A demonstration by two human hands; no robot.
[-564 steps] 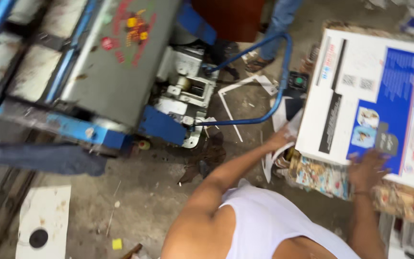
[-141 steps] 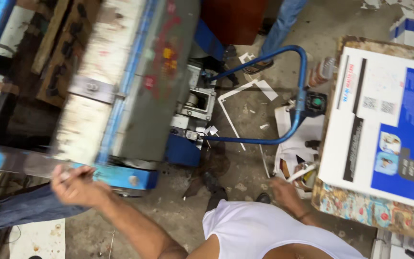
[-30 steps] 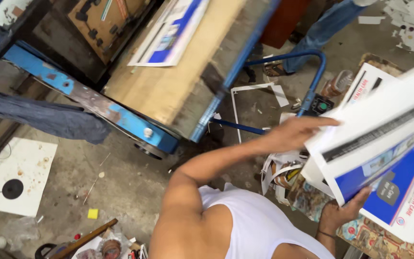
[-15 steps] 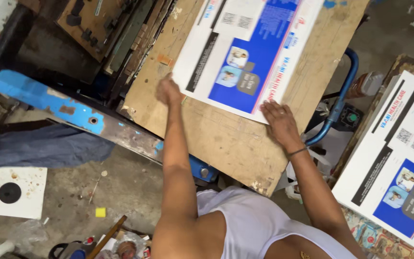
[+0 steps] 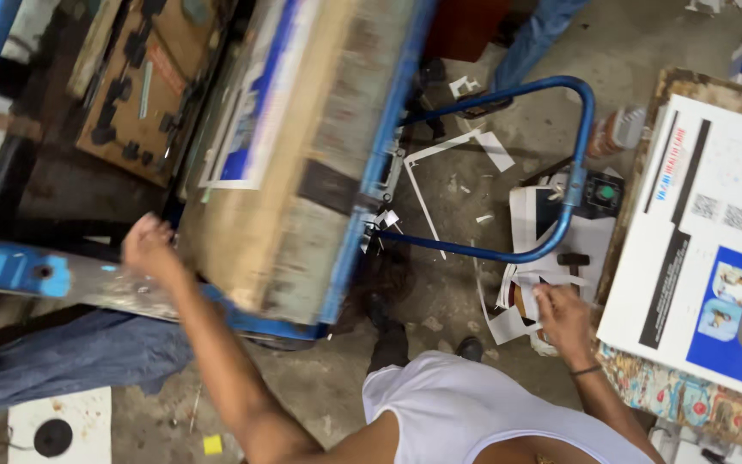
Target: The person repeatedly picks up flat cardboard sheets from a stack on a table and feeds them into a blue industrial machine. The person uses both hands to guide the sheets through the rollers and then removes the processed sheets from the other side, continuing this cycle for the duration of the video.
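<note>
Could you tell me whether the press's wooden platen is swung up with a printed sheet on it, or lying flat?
Swung up: the wooden platen is tilted steeply, with the printed sheet lying against it.

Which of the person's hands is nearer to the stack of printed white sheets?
The right hand: it hovers just left of the stack. The left hand is far across, at the blue machine.

Single head-worn view, steeply downward, close over press (image 5: 302, 172).

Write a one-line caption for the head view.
Left hand raised beside the press's wooden platen bearing a printed sheet; right hand among paper offcuts near stacked printed cartons.
</note>
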